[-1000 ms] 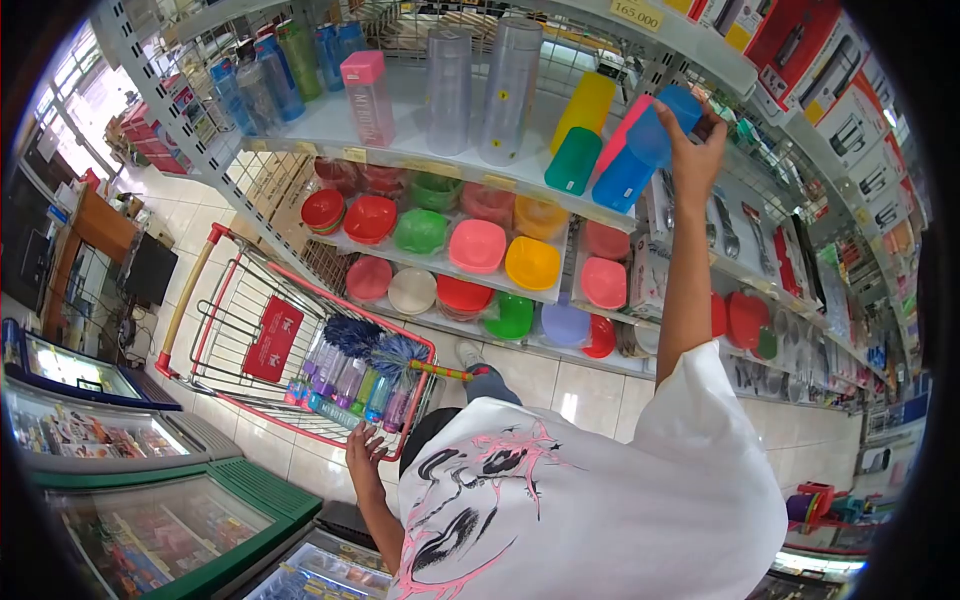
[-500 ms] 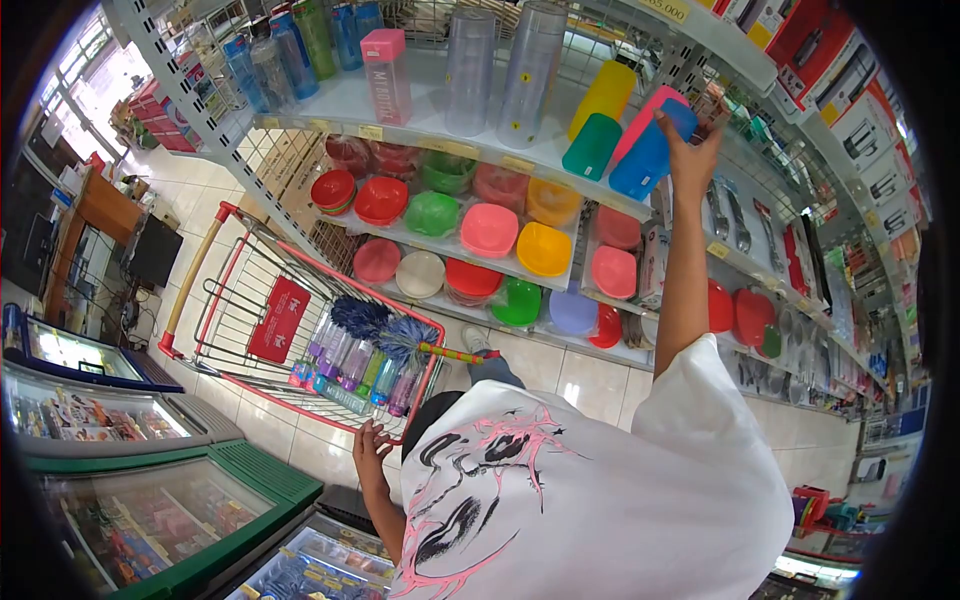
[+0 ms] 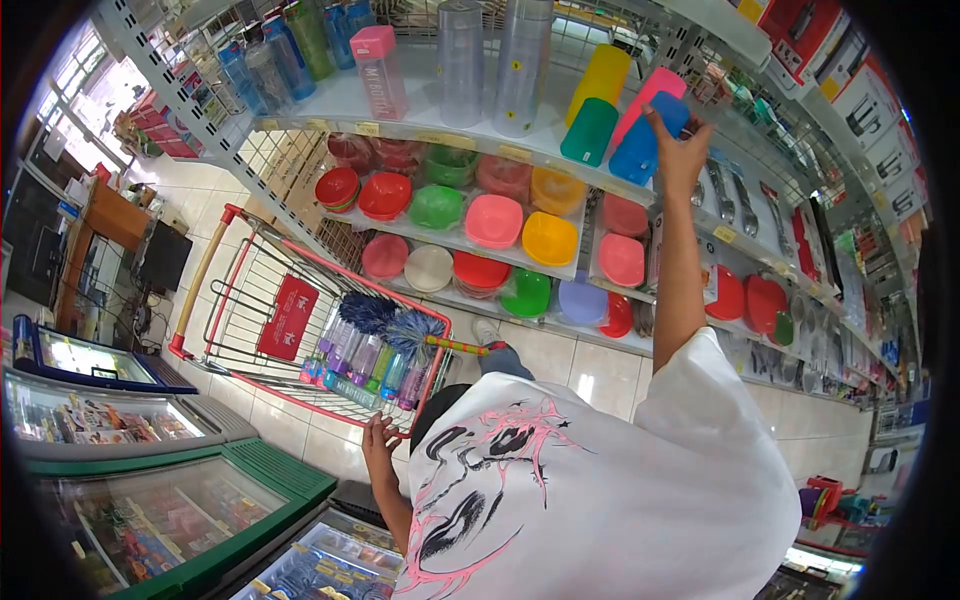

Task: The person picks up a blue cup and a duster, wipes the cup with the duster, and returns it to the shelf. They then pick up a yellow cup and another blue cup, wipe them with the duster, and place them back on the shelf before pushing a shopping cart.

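Observation:
My right hand [image 3: 681,150] is closed around a blue plastic cup [image 3: 648,140] at the front edge of the upper shelf. Behind that cup stands a pink cup [image 3: 657,86], partly covered by it. A green cup [image 3: 589,132] and a yellow cup [image 3: 600,80] are just to the left. Low in the view, my left hand [image 3: 381,448] hangs by the near rim of the shopping cart [image 3: 330,405], fingers extended and apart, holding nothing visible. Several coloured bottles [image 3: 362,365] and a blue duster [image 3: 412,332] with a striped handle lie in the cart.
Tall clear bottles [image 3: 461,65] and a pink square bottle [image 3: 381,75] line the upper shelf [image 3: 425,133]. Coloured bowls [image 3: 492,222] fill the shelves below. Utensils hang at right. Freezers with glass lids [image 3: 180,515] stand at lower left, with tiled floor [image 3: 600,375] between.
My right hand and the blue cup have shifted slightly left, with the hand a little lower. The whole view has moved slightly. My left hand stays beside the cart rim.

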`<state>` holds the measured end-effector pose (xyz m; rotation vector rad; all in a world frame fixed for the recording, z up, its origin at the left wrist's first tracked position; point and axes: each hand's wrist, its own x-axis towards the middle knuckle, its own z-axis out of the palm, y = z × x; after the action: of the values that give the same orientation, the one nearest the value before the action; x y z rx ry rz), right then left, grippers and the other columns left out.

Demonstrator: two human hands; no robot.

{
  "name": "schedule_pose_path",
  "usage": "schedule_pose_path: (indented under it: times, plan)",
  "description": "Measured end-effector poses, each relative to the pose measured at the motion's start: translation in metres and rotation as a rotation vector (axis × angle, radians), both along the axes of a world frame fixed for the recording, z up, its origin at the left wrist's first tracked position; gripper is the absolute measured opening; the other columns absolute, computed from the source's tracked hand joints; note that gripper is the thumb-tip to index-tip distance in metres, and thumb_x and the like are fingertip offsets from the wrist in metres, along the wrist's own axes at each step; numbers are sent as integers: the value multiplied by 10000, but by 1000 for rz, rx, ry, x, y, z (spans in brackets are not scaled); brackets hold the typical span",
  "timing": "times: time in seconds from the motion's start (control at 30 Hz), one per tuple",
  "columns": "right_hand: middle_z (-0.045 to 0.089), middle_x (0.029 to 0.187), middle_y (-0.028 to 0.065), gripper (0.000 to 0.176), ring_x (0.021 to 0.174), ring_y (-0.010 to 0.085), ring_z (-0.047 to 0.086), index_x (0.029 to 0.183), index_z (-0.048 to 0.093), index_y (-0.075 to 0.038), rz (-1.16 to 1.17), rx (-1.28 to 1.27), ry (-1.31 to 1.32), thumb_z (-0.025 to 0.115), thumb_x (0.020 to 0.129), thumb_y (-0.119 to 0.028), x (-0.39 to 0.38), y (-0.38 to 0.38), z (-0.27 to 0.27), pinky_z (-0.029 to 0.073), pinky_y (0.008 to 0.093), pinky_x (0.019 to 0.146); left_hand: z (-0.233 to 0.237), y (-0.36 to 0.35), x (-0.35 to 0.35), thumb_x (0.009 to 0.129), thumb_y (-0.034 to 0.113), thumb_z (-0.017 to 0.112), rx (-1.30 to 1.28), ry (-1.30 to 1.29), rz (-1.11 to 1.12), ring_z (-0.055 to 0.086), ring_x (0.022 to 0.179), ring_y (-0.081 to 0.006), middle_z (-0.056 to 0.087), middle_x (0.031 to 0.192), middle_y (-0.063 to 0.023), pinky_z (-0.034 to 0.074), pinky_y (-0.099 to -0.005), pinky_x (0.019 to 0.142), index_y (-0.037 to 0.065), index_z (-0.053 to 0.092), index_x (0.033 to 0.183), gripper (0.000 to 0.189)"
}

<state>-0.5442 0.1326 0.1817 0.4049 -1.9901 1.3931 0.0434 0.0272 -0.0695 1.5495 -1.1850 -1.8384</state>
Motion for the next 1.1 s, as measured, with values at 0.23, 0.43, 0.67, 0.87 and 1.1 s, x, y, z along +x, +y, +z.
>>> schedule_pose_path:
  times: [0.23,0.43,0.67,0.87,1.1]
  plan:
    - [590,1126,240,851,1033,314,605,1184,482,79,127,201,-240,848,609,-431,-2,12,-26,483,392,872,0,6,-2,967,374,499,20,27,3,577,900,-135,605,1092,-62,478,-304,776,73,541,1261,423]
    - [602,1142,227,849,1058,291,600,1249,468,61,330,168,-420,843,604,-343,-3,26,-18,463,378,913,1,8,-7,967,369,501,9,1,-23,575,904,-134,603,1089,-64,481,-305,769,71,542,1258,418]
    - [597,1164,199,877,1067,279,591,1284,464,49,542,170,-508,853,602,-341,-19,39,-13,454,374,933,-9,-3,-37,963,355,523,-67,-26,-167,566,917,-147,595,1086,-68,482,-301,755,45,535,1246,420]
    - [609,1120,164,818,999,264,607,1277,479,30,588,212,-447,833,652,-362,-31,39,-13,477,365,873,32,-4,-99,957,201,541,-231,36,-306,548,851,-92,583,1021,-37,457,-233,730,19,532,1248,343]
    - [620,1127,186,869,1010,266,618,1261,501,46,568,185,-405,865,596,-378,-28,39,-11,500,375,865,91,7,-225,915,175,614,-613,119,-424,590,982,-158,619,1096,-104,457,-293,858,-1,576,1175,316]
